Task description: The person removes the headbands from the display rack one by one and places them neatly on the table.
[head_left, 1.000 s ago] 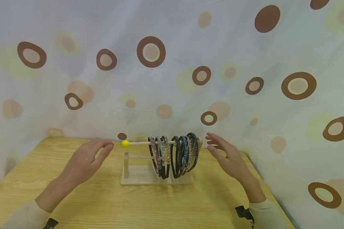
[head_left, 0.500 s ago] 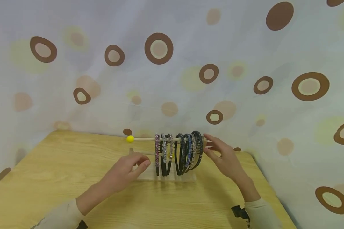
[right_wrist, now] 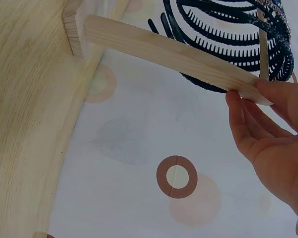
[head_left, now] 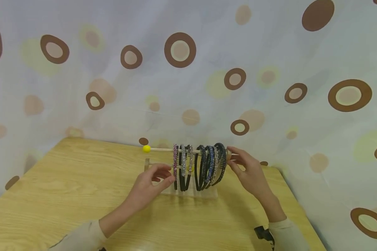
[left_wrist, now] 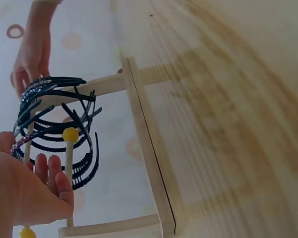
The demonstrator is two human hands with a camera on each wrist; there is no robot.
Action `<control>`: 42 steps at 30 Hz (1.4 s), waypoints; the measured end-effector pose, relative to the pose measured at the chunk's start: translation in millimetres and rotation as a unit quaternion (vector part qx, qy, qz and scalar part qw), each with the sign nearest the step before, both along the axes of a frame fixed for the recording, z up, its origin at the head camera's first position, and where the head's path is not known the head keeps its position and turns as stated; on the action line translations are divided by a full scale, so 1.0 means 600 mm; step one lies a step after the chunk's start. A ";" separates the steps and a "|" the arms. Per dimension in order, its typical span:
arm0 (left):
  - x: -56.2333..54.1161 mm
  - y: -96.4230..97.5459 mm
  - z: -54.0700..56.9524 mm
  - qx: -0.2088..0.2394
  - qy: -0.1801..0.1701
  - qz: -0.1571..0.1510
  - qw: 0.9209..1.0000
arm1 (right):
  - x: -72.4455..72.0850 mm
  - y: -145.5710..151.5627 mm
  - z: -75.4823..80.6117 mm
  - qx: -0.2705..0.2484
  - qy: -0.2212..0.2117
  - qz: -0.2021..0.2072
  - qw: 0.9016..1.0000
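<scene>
A wooden headband stand holds several glittery headbands on its upper rod. At the left of the row hangs a pink glitter headband. My left hand has its thumb tip and fingertips right at this pink headband, with a gap between thumb and fingers. My right hand pinches the top of the stand's upright between thumb and fingers. In the left wrist view, comb teeth line the insides of the black headbands.
A yellow ball caps the upper rod's left end. Another yellow ball caps a lower rod. The stand rests on a wooden table, with a wall covering of brown ovals close behind.
My left hand has moved right, from beyond the rod's left end to the pink headband. My right hand has moved in and taken hold of the stand's upright. The view has shifted slightly.
</scene>
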State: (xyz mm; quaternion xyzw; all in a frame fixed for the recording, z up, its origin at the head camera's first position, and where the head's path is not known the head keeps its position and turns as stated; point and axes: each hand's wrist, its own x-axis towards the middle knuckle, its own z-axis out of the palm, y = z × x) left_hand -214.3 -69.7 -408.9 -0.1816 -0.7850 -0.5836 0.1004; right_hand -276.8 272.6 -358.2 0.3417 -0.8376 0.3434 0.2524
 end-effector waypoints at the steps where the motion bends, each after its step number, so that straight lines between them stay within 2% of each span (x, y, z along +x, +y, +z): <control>1: 0.001 0.002 0.001 0.011 -0.002 0.001 1.000 | -0.002 0.000 -0.001 -0.003 0.003 0.003 1.000; 4: 0.003 0.005 0.003 0.039 -0.009 0.004 0.999 | -0.006 -0.002 -0.003 -0.012 0.011 0.012 1.000; 8: 0.006 0.006 0.003 0.052 -0.011 0.010 0.999 | -0.008 -0.004 -0.007 -0.013 0.012 0.014 1.000; 15: 0.008 0.012 -0.005 0.047 -0.010 0.009 0.999 | -0.003 -0.001 -0.014 -0.001 0.002 0.001 1.000; 22: 0.006 0.019 -0.008 0.042 -0.013 0.013 0.999 | -0.001 -0.005 -0.009 0.002 0.003 0.002 1.000; 29: 0.004 0.017 -0.004 0.037 0.001 0.018 0.999 | 0.003 -0.005 -0.006 0.003 -0.002 -0.003 1.000; 42: -0.001 0.002 0.013 0.009 0.056 0.032 0.998 | 0.006 -0.009 0.001 0.008 0.000 -0.026 1.000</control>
